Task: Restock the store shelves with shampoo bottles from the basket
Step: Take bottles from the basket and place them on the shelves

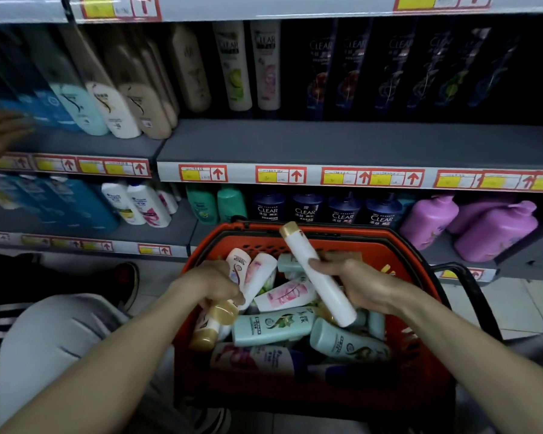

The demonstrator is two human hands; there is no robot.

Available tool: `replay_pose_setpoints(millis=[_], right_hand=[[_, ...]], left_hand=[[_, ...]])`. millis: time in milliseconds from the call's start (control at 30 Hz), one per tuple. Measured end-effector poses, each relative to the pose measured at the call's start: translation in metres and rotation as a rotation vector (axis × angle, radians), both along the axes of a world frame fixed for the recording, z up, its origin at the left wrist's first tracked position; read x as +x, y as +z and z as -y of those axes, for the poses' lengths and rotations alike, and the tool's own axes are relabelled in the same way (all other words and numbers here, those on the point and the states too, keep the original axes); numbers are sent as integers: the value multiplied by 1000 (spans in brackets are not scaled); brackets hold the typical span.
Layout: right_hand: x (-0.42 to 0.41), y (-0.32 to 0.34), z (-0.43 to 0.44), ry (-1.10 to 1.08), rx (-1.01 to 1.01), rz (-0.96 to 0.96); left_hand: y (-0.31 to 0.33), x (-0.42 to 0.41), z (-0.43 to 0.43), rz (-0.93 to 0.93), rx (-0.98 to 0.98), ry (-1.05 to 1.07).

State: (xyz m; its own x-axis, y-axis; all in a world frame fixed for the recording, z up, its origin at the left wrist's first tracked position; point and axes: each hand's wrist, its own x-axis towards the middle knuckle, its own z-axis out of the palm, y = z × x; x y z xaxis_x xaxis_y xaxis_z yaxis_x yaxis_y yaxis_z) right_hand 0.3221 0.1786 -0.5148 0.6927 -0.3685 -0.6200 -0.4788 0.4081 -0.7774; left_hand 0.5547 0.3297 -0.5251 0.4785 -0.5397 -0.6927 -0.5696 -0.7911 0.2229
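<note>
Risk 1: the right hand (355, 283) grips the white bottle (311, 267) round its lower half only, tilted over the red basket (392, 245). A slack hold would drop it onto the pile.

Risk 2: the left hand (213, 286) curls round a pink-and-white bottle (257, 274) in the basket, and pulling may dislodge neighbours.

White bottle: smooth, cylindrical, gold cap uppermost, label unseen.

Store aisle, dim light, shelving unit across full width. Top shelf (264, 9): only pale front edge visible. Middle shelf (358, 142): matte grey board, joint left of centre. Bottom shelf (182, 222): grey, close above floor. Front edges carry red-framed price labels (203, 174) with yellow patch and red up-arrow. Upper right recess very dark. Floor (527, 305): pale tiles, grout lines visible.
</note>
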Motion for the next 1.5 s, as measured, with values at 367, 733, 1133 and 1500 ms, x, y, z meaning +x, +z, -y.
replay_pose_setpoints(millis=[367,733,1133,1500], right_hand=[[-1,7,4,-88,-263,126],[-5,31,11,-112,117,439],[-55,125,39,-243,-223,555],[-142,241,111,-426,-474,588]], left_hand=[[55,27,-7,213,-488,66],[58,-21,26,-890,-968,441],[137,-88,83,-856,-1104,452],[281,-173,180,-885,-1067,16]])
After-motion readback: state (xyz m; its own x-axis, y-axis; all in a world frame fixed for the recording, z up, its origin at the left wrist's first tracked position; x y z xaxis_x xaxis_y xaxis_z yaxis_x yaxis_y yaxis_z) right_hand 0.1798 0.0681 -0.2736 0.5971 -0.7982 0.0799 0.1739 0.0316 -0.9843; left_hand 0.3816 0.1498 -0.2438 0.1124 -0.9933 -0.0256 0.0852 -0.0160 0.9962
